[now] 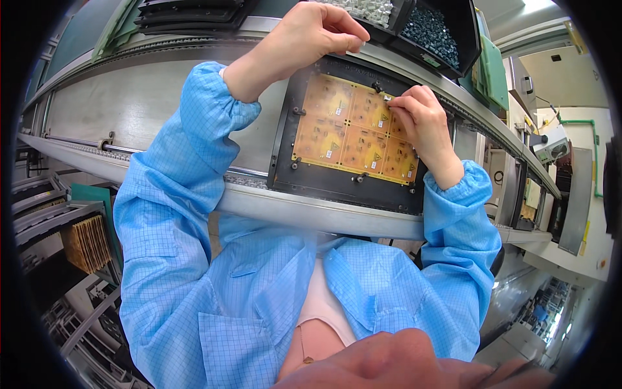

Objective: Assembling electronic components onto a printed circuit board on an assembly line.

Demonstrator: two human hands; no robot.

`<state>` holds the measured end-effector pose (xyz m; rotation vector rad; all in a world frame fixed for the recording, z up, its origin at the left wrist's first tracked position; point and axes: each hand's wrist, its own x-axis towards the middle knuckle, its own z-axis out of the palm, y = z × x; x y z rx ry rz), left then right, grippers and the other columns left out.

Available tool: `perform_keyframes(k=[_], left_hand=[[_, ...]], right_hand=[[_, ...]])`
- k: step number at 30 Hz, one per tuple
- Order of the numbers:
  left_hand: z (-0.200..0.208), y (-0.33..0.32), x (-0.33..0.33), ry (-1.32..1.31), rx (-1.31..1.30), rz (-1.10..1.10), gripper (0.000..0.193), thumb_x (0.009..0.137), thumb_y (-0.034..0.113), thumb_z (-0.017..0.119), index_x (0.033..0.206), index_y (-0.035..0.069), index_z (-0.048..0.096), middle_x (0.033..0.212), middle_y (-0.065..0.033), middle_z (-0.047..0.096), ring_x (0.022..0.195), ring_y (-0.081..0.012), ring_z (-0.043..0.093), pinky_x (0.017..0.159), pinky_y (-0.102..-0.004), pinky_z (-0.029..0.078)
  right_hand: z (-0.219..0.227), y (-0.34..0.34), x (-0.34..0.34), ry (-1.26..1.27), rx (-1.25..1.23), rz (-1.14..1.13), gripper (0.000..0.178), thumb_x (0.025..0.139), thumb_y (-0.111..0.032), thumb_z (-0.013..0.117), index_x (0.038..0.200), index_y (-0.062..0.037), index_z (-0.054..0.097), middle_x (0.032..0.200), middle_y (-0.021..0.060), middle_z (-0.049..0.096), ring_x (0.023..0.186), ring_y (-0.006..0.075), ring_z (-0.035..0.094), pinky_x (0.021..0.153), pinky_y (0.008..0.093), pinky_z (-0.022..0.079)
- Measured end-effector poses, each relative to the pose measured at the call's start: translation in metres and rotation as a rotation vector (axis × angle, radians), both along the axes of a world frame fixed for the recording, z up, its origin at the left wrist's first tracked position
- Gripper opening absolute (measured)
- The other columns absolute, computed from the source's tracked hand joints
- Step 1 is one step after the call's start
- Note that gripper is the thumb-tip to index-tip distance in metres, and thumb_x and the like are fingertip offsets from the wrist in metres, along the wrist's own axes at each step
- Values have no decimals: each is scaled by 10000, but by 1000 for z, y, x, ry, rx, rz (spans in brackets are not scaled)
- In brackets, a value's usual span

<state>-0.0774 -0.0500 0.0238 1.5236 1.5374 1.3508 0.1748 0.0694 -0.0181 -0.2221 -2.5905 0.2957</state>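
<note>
A yellow circuit board panel (343,136) lies in a black carrier frame (283,159) on the conveyor in front of me. My right hand (424,123) rests over the panel's upper right corner, its fingertips pinching a small white component (387,98) against the board. My left hand (311,35) is raised beyond the frame's far edge, next to the parts bins. Its fingers are curled shut, with thumb and forefinger pinched on a small pale part (360,44). Both sleeves are light blue.
Two black bins stand at the back, one with clear parts (372,10) and one with dark grey-blue parts (431,32). Metal conveyor rails (311,211) run left to right. A rack of tan boards (87,243) is at lower left, green boards (495,71) and machines at right.
</note>
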Motion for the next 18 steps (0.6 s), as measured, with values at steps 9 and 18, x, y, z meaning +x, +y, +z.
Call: perform_keyframes(k=[9,18], left_hand=[[-3,-14,26,-19,-71,-13,144,880,16,673,1017,-18,699,962,-62,710,871,-118,687,791,-253,552],[-21,-19,53,123,-39,-43,151,815,-21,689,957,13,725,890,-71,722,820,-135,695,755,-269,567]], right_hand=[[25,53,-15,145,14,-143,122,871,-56,688,987,-43,721,917,131,675,859,299,658,729,354,526],[27,141,-67,-196,301,-378,155,844,-116,701,985,-69,746,966,156,699,998,349,635,904,435,519]])
